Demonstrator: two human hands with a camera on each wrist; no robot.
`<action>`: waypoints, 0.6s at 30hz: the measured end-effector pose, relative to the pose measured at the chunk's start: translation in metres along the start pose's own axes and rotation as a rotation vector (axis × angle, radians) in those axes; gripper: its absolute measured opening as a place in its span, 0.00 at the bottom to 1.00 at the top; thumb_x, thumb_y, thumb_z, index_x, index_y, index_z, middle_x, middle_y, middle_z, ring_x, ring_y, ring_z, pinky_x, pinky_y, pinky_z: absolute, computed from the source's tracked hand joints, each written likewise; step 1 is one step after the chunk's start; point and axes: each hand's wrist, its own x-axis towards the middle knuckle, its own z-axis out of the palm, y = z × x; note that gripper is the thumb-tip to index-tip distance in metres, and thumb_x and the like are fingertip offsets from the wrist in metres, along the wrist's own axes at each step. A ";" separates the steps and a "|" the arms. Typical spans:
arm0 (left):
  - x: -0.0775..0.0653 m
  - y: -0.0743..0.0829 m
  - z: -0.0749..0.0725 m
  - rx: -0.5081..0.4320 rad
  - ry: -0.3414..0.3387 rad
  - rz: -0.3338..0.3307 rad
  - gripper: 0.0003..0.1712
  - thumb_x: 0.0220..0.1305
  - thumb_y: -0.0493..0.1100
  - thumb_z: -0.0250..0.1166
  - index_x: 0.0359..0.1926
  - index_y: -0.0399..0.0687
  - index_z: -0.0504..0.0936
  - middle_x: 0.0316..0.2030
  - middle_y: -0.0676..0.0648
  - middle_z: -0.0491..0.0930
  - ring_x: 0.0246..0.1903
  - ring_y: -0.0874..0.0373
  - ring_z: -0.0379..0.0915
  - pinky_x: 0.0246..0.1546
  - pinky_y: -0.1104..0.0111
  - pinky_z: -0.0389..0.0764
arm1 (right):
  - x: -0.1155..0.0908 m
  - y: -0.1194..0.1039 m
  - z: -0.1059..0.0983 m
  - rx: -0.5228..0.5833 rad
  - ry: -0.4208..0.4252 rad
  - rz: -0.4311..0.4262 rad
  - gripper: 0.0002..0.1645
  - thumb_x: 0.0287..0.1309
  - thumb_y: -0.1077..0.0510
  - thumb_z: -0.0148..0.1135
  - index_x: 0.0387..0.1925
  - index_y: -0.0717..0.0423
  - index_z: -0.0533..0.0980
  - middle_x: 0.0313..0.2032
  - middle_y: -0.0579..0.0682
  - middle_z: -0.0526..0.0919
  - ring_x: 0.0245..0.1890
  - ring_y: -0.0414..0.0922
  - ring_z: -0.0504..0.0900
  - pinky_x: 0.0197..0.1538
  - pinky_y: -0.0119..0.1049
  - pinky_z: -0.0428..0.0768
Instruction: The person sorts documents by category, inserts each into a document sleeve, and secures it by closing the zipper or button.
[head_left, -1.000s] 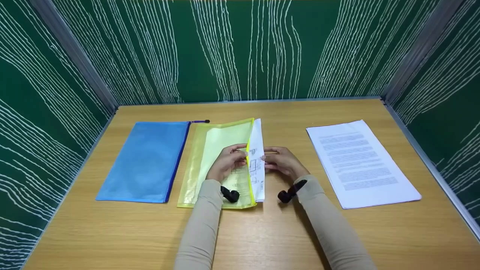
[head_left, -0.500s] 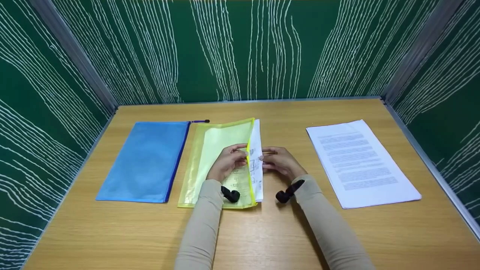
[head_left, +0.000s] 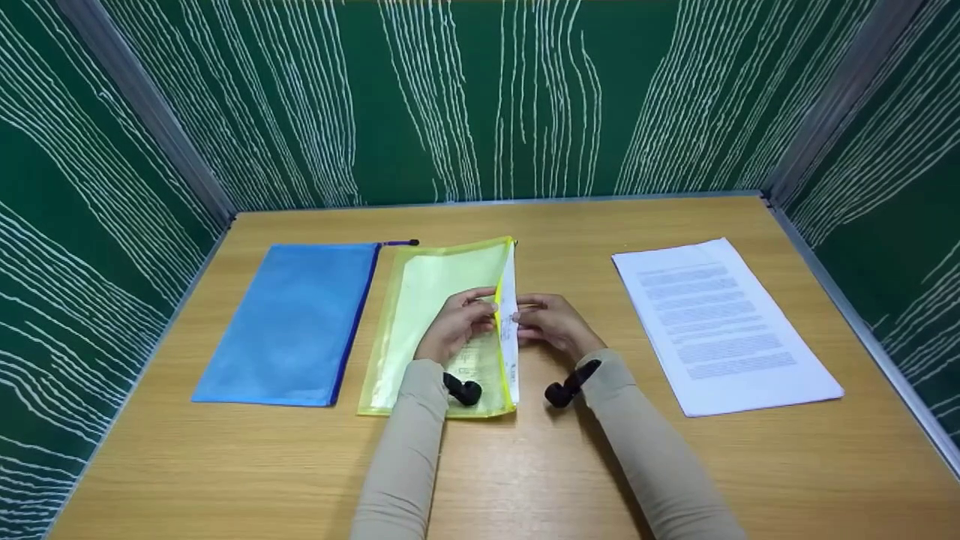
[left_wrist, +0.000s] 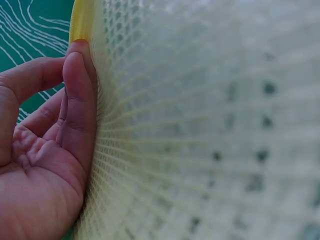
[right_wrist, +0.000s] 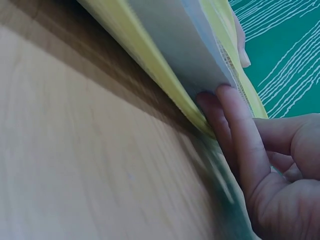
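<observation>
A yellow mesh zip folder (head_left: 420, 300) lies on the table with its right side parted. White papers (head_left: 508, 300) are mostly inside it, with a narrow printed strip showing at the opening. My left hand (head_left: 457, 326) pinches the folder's upper edge; in the left wrist view the fingertips (left_wrist: 77, 60) meet at its yellow border. My right hand (head_left: 555, 322) holds the papers at their right edge. Up close in the right wrist view, the right fingers (right_wrist: 240, 130) reach into the mouth between the two yellow edges and touch the paper edge.
A blue zip folder (head_left: 289, 322) with a dark pull tab (head_left: 401, 243) lies to the left. On the right rests a stack of printed sheets (head_left: 720, 330). Green walls (head_left: 480, 97) with white lines enclose the wooden table (head_left: 525, 480) at the back and sides.
My right hand has moved left, and the papers have slid further into the yellow folder, so a thinner strip sticks out. My left hand has stayed almost still at the folder's edge.
</observation>
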 end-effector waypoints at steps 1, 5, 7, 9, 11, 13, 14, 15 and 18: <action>0.000 0.000 0.000 0.002 0.001 0.000 0.25 0.63 0.32 0.61 0.61 0.40 0.73 0.33 0.47 0.75 0.23 0.62 0.74 0.27 0.73 0.79 | 0.000 0.000 0.001 0.000 0.006 0.001 0.27 0.61 0.72 0.55 0.62 0.64 0.69 0.39 0.52 0.80 0.32 0.41 0.83 0.37 0.32 0.85; 0.001 -0.001 -0.001 0.002 0.004 0.004 0.24 0.63 0.32 0.62 0.61 0.40 0.74 0.34 0.47 0.75 0.23 0.62 0.73 0.27 0.73 0.79 | 0.001 0.002 0.003 -0.007 0.011 -0.010 0.27 0.61 0.72 0.56 0.62 0.65 0.69 0.39 0.52 0.80 0.32 0.41 0.83 0.37 0.32 0.85; 0.002 -0.001 -0.001 -0.007 0.007 0.006 0.24 0.62 0.32 0.62 0.60 0.40 0.74 0.34 0.47 0.75 0.23 0.62 0.73 0.27 0.73 0.79 | 0.002 0.002 0.004 -0.011 0.017 -0.014 0.27 0.60 0.72 0.57 0.62 0.66 0.69 0.39 0.53 0.81 0.31 0.41 0.83 0.36 0.31 0.85; 0.001 -0.001 -0.001 -0.011 0.003 0.007 0.24 0.62 0.32 0.62 0.60 0.40 0.74 0.34 0.47 0.76 0.24 0.62 0.74 0.27 0.74 0.79 | 0.002 0.002 0.006 -0.021 0.024 -0.016 0.27 0.59 0.71 0.58 0.61 0.66 0.70 0.38 0.53 0.81 0.30 0.41 0.83 0.34 0.30 0.84; 0.001 -0.001 0.000 -0.012 -0.003 0.009 0.25 0.62 0.32 0.62 0.61 0.39 0.73 0.34 0.47 0.77 0.25 0.62 0.75 0.28 0.74 0.79 | 0.002 0.002 0.008 -0.024 0.026 -0.020 0.26 0.59 0.72 0.58 0.61 0.66 0.70 0.40 0.54 0.81 0.30 0.41 0.83 0.34 0.30 0.84; 0.001 0.000 0.000 -0.011 -0.009 0.009 0.25 0.62 0.32 0.62 0.61 0.39 0.73 0.33 0.47 0.78 0.26 0.62 0.75 0.28 0.74 0.79 | 0.001 0.002 0.009 -0.028 0.027 -0.027 0.26 0.59 0.72 0.58 0.60 0.67 0.70 0.40 0.54 0.81 0.31 0.40 0.83 0.34 0.29 0.84; 0.001 0.000 0.000 -0.009 -0.013 0.008 0.25 0.63 0.32 0.61 0.62 0.39 0.73 0.34 0.47 0.79 0.26 0.62 0.75 0.28 0.74 0.80 | 0.001 0.002 0.010 -0.029 0.026 -0.032 0.26 0.59 0.72 0.58 0.60 0.67 0.70 0.40 0.54 0.80 0.31 0.40 0.82 0.34 0.29 0.84; 0.001 0.000 0.000 -0.010 -0.013 0.007 0.25 0.63 0.32 0.62 0.61 0.39 0.73 0.33 0.47 0.79 0.25 0.62 0.75 0.28 0.74 0.80 | 0.001 0.002 0.011 -0.028 0.024 -0.036 0.26 0.59 0.72 0.57 0.60 0.68 0.70 0.40 0.54 0.80 0.31 0.40 0.82 0.34 0.29 0.84; 0.000 0.001 0.000 -0.018 -0.011 0.004 0.24 0.63 0.32 0.61 0.61 0.39 0.74 0.33 0.47 0.80 0.24 0.62 0.76 0.27 0.74 0.80 | 0.001 0.002 0.014 -0.038 0.032 -0.045 0.25 0.59 0.73 0.57 0.59 0.68 0.70 0.40 0.53 0.80 0.31 0.40 0.82 0.34 0.29 0.83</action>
